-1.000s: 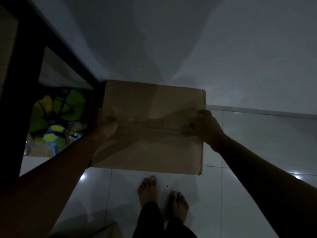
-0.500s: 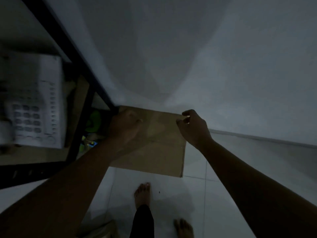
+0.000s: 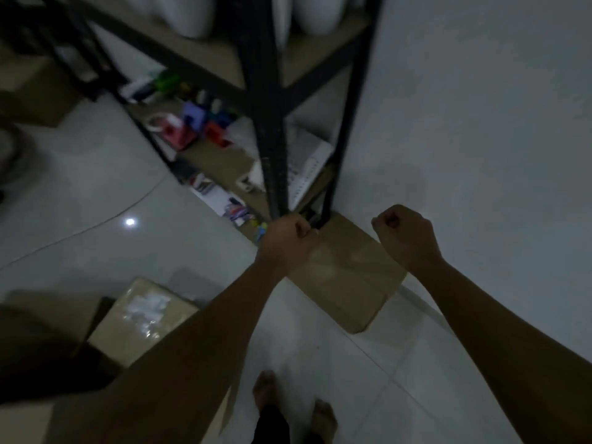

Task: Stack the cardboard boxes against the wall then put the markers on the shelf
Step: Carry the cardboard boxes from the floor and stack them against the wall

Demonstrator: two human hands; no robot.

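A plain cardboard box (image 3: 349,277) rests on the floor against the white wall, right beside the foot of the black shelf (image 3: 269,123). My left hand (image 3: 288,241) hovers over its near-left corner with the fingers curled shut and nothing in it. My right hand (image 3: 405,235) is a loose fist above the box's wall-side edge, also holding nothing. A second cardboard box (image 3: 141,318) with shiny tape on top sits on the floor at the lower left. Colourful small items (image 3: 192,126) lie on a lower shelf board; I cannot pick out markers among them.
A white perforated basket (image 3: 307,165) and papers (image 3: 221,200) sit on the shelf's lower boards, white containers (image 3: 192,14) on an upper one. More cardboard (image 3: 35,94) lies at the far left. My bare feet (image 3: 294,405) stand on glossy white tiles.
Both hands have let go of the box, which now rests against the wall. They have drawn back into fists, and my view has risen and swung left, showing the shelf and another box.
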